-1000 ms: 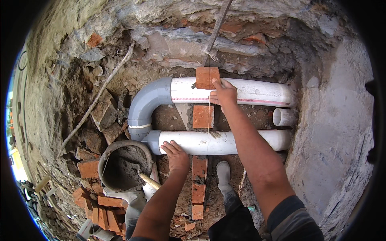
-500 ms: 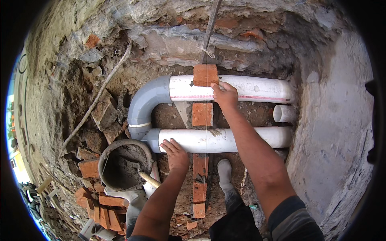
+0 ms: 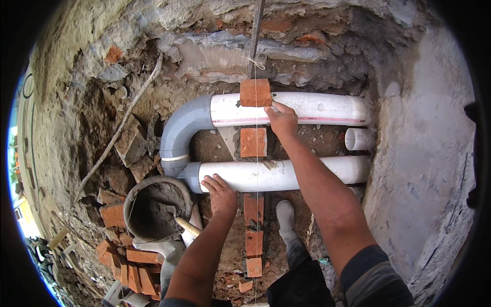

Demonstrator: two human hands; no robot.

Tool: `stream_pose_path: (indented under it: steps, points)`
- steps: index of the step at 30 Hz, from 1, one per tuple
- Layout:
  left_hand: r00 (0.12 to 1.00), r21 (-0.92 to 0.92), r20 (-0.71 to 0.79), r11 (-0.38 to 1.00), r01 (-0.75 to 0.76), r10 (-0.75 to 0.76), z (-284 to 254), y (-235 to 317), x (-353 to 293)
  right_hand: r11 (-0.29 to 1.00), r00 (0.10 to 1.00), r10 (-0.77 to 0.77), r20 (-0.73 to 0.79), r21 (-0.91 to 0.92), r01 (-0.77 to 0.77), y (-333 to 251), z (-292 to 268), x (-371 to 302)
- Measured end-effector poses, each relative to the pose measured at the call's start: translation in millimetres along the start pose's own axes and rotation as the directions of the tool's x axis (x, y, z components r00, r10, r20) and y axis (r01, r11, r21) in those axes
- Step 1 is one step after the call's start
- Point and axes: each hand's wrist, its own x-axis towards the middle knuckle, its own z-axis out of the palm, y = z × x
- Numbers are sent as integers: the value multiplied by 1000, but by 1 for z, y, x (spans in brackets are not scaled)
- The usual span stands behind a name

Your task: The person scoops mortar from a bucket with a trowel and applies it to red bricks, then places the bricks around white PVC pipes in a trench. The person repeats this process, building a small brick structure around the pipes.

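My left hand (image 3: 220, 194) lies with fingers stretched out on the nearer white pipe (image 3: 279, 175), close to its grey fitting (image 3: 190, 177). My right hand (image 3: 283, 121) is at the near right corner of a red brick (image 3: 255, 92), its fingers bent and the thumb touching the brick's edge. That brick sits over the farther white pipe (image 3: 322, 107), which runs into a grey elbow (image 3: 179, 128). A second brick (image 3: 253, 142) stands between the two pipes. A taut string (image 3: 257, 204) passes over the bricks. Part of the right fingers' grip is hidden.
A bucket (image 3: 134, 204) of mortar with a wooden-handled tool (image 3: 187, 226) stands at the left, beside stacked bricks (image 3: 134, 279). More laid bricks (image 3: 253, 210) run toward me. A short pipe stub (image 3: 359, 139) sticks out of the right wall (image 3: 419, 169). A stick (image 3: 120, 125) leans at the left.
The whole view has shifted slightly, so everything sits a little farther left. Both hands keep their places, the left on the pipe and the right at the brick's corner.
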Motion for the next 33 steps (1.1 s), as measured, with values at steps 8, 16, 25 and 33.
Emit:
stream_pose_path:
  steps: [8,16,25,33]
  points:
    - [1000,17,-18,1000,-22,22,-3,-1,-3,994,996,79,42,-75,-75,-3,-34,-27]
    - [942,-784,-335,555,-277,-4,-73,-87,-117,825,961,273,48,501,-260,-26,-127,-244]
    - [653,-992,-64,117,38,-755,-28,-213,-246,961,732,-272,625,130,246,-120,3,-332]
    - [665,-915,-159,362,178,-730,32,-234,-231,890,441,139,887,-307,337,-99,140,-351]
